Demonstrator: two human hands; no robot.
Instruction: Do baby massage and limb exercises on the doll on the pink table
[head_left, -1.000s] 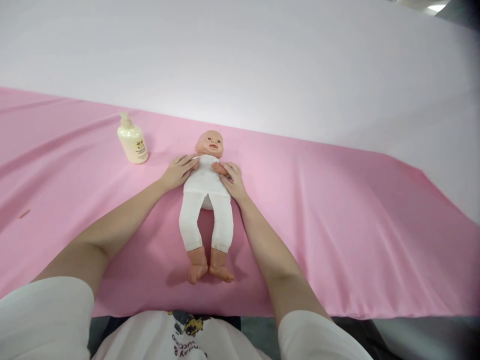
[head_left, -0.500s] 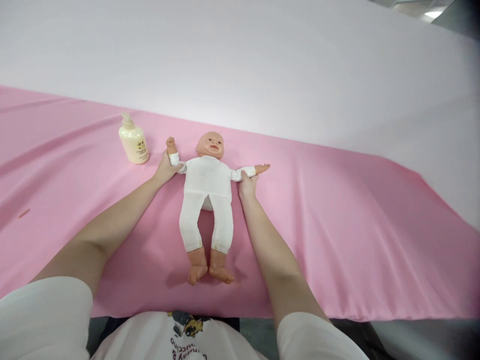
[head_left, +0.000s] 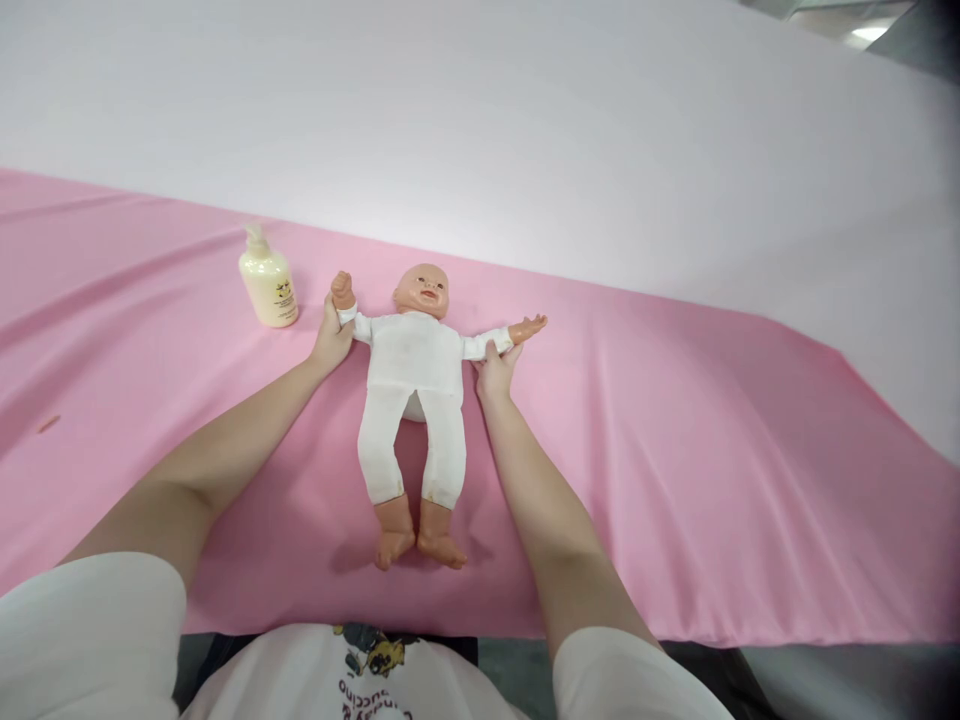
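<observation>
A baby doll (head_left: pixel 415 355) with a white cloth body lies on its back, head away from me and bare feet toward me. Its arms are spread out to both sides. My left hand (head_left: pixel 332 335) is closed around the doll's arm on the left, close to its small fist. On the other side, my right hand (head_left: pixel 496 369) grips the sleeved forearm near the wrist, thumb on top and the other fingers mostly hidden beneath. To the left of the doll stands a cream-coloured pump bottle (head_left: pixel 269 285), apart from my left hand.
Pink cloth (head_left: pixel 675 450) with folds covers the table, its front edge close to my body. Behind it rises a white surface (head_left: pixel 480 130). A small brownish strip (head_left: pixel 49 424) lies on the cloth at far left.
My left hand has slid a little outward along the doll's arm, toward its fist. The doll's hand on the right has turned and lifted slightly, its fingers now more spread to view.
</observation>
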